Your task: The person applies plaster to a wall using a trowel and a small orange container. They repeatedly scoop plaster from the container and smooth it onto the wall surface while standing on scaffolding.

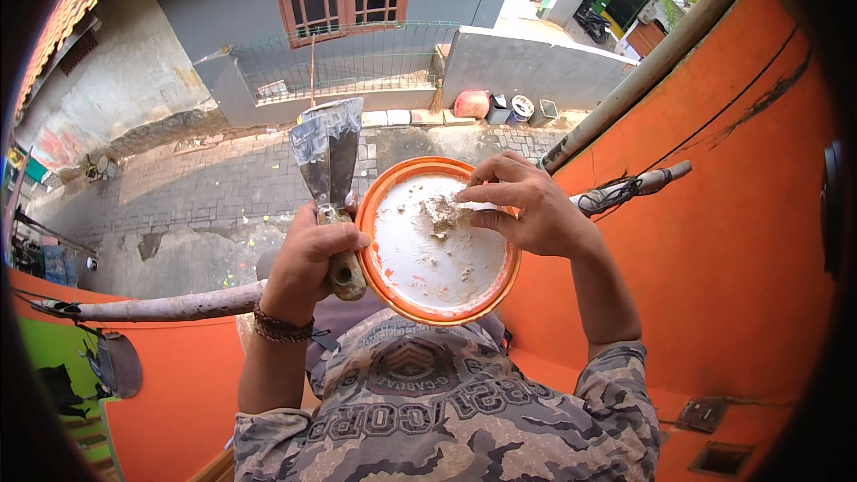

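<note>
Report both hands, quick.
Left hand: closed around the scraper, thumb at the tub's rim.
Right hand: half-curled over the white paste; whether it grips any cannot be told.

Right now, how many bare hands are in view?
2: the left hand, holding a scraper at the left rim of the orange tub; the right hand, over the white paste from the right.

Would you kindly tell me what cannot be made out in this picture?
Head view:
Tub: its inside bottom, under white paste.
Left hand: most fingers, behind scraper and tub.
Right hand: palm, hidden by its back.
Dark object, far right: cut off by the fisheye rim.
</note>
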Tool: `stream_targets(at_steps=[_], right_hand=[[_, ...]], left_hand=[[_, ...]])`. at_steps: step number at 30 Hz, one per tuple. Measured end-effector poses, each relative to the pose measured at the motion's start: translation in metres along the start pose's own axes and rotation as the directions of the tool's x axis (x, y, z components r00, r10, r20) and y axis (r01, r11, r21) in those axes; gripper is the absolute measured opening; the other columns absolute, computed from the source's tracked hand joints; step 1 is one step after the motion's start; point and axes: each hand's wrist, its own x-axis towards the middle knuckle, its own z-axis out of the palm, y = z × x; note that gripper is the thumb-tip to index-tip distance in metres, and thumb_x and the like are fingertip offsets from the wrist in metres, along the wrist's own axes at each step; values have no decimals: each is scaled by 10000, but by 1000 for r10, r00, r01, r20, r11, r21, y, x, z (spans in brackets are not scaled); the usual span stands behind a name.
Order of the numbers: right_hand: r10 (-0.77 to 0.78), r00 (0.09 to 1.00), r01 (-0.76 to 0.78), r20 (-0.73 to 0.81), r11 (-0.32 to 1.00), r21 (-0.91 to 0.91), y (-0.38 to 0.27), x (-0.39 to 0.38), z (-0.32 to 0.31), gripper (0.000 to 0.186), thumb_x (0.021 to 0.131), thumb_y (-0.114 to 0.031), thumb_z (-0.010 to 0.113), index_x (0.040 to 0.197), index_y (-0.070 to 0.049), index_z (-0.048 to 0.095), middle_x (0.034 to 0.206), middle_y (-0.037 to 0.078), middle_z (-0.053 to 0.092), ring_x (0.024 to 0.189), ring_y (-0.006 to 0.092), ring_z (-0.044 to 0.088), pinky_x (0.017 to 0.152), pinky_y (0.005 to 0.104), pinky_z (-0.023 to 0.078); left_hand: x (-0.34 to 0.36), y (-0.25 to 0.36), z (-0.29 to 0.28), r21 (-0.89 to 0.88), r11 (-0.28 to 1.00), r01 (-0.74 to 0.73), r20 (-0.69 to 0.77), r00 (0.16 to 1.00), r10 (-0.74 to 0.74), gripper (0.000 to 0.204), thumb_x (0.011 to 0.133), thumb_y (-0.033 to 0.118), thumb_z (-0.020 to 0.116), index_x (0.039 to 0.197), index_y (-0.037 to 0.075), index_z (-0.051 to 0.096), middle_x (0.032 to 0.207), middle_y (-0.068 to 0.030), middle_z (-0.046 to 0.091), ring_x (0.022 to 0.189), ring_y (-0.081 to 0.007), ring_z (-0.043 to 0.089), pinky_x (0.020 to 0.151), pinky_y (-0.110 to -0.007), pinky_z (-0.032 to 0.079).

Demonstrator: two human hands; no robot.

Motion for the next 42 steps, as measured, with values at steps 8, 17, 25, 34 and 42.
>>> stream_targets(at_steps=[8,17,25,34,42], right_hand=[[10,1000,-10,-20,1000,5,4,-1,0,207,724,-56,747,925,-75,701,889,50,680,851,205,589,734,330,473],[-74,988,71,-133,997,-32,13,-4,3,166,708,-89,760,859,-64,697,780,30,644,755,202,570,690,323,460],[-53,993,55,-109,998,20,7,-13,9,195,702,-119,769,878,-78,693,840,29,654,831,216,576,761,345,451],[-111,980,127,-163,988,89,12,1,10,174,772,-150,709,921,-60,694,886,97,662,890,255,589,804,378,451],[14,969,39,-246,977,210,15,-7,-4,152,822,-114,665,941,-21,686,844,122,662,829,260,627,753,352,478]], left_hand=[[-4,2,3,24,1000,7,-49,999,-6,504,656,-30,646,1118,-56,448,836,-106,605,679,-164,619,614,-274,528],[-7,3,7,21,1000,19,-74,997,-18,490,661,-29,638,1111,-58,447,814,-101,611,663,-161,618,628,-262,525],[-7,-2,2,31,999,17,-12,1000,-16,412,686,-33,631,1070,-47,481,855,-111,600,664,-162,626,603,-280,548],[-8,-1,1,52,998,44,120,991,-50,165,861,117,507,740,31,580,559,-63,550,380,-125,468,337,-259,361],[-1,-4,13,15,993,119,87,989,-120,211,824,97,550,629,25,582,466,-42,509,336,-143,441,342,-237,328]])
